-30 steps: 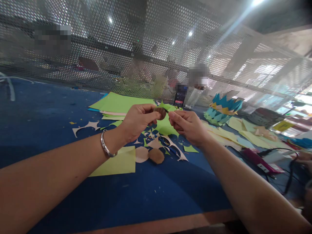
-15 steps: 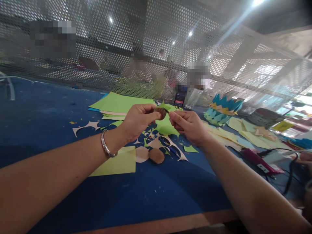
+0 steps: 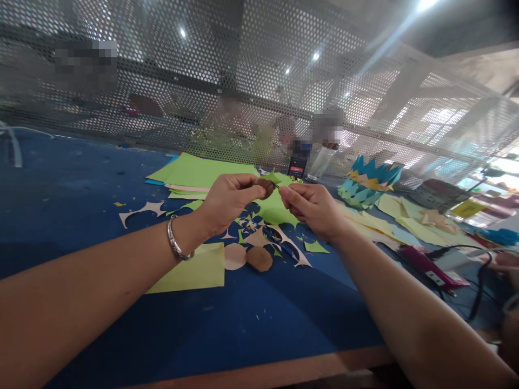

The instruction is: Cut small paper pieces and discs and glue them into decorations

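My left hand (image 3: 237, 201), with a silver bangle on the wrist, pinches a small brown paper piece (image 3: 265, 187) with curved ridges or folds. My right hand (image 3: 310, 208) is closed on a thin dark tool (image 3: 276, 185) whose tip meets the brown piece; my fingers hide the rest of it, so its kind is unclear. Below the hands lie a brown paper disc (image 3: 259, 259) and a pale pink paper disc (image 3: 235, 256), side by side. A yellow paper sheet (image 3: 194, 273) lies partly under my left wrist.
Green sheets (image 3: 214, 170) are stacked behind my left hand. Cut paper scraps (image 3: 255, 237) surround a blue pen (image 3: 288, 251). Further back stand a phone (image 3: 297, 166) and a clear cup (image 3: 322, 162). At right are a paper crown (image 3: 371, 181) and a magenta power strip (image 3: 436, 267) with cables.
Both hands stay almost in place. The brown piece has turned slightly in my left fingers against the tool's tip.
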### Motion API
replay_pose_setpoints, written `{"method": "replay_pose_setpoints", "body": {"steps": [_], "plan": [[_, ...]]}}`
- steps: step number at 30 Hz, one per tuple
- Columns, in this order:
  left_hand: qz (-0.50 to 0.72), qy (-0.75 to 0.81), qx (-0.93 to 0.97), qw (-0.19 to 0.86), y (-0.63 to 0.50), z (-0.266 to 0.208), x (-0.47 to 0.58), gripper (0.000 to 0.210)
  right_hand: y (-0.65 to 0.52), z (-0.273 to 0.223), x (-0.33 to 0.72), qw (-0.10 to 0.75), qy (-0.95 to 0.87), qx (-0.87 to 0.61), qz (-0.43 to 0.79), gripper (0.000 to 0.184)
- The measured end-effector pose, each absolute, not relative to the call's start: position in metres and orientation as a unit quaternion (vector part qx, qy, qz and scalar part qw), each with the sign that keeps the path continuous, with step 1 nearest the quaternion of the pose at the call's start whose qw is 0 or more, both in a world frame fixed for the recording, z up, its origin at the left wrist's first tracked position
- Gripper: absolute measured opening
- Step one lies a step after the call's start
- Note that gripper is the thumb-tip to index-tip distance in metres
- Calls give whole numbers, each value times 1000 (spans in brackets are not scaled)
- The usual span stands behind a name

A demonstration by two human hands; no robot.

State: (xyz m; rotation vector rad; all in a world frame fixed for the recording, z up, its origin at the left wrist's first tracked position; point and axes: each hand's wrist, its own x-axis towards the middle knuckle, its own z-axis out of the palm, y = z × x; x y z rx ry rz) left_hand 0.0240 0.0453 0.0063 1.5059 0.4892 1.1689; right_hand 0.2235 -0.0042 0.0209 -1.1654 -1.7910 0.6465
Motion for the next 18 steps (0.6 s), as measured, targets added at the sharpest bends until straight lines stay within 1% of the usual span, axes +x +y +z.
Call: {"method": "replay_pose_setpoints", "body": {"steps": [3,11,18], "plan": [[483,206,639,562,43,8,24,4,-4,20,224,438,-723,-468,257,55],[471,216,645,563,44,8,23,7,-3,19,225,434,-730,-468,243,56],[463,199,646,574,49,8,21,5,-5,23,224,412,-750,-474,208,58]]}}
